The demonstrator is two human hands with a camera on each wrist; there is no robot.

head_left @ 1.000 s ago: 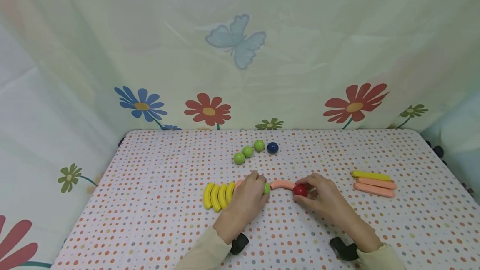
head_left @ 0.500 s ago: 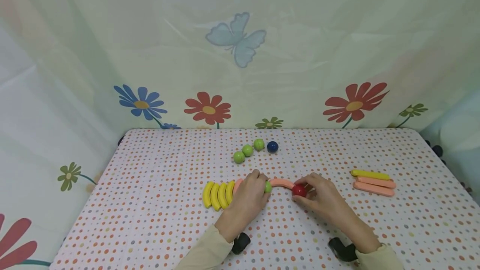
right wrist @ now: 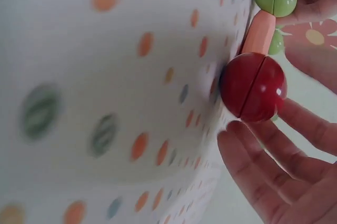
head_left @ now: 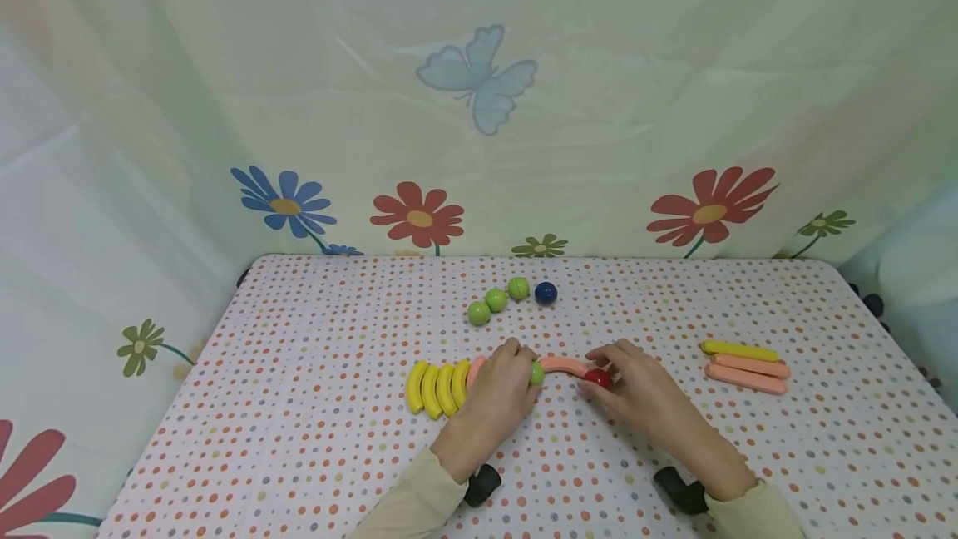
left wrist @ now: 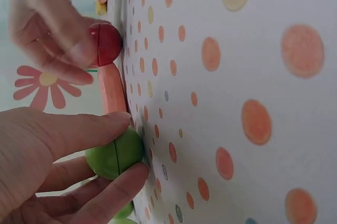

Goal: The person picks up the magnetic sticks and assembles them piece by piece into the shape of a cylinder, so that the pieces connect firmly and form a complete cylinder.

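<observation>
My left hand pinches a green ball between thumb and fingers on the dotted tabletop. A curved pink stick runs from that ball to a red ball; its ends appear to meet both. Around the red ball my right hand is spread, with the thumb off the surface in the right wrist view. Whether a fingertip still touches the ball is hard to tell. Left of my left hand lie several curved yellow sticks side by side, and another pink piece is partly covered by the hand.
Three green balls and a dark blue ball sit farther back. To the right lie a straight yellow stick and two straight pink sticks. A flowered curtain hangs behind the table.
The fingers and thumb of my right hand have spread away from the red ball, which stays at the pink stick's end. My left hand keeps its hold on the green ball.
</observation>
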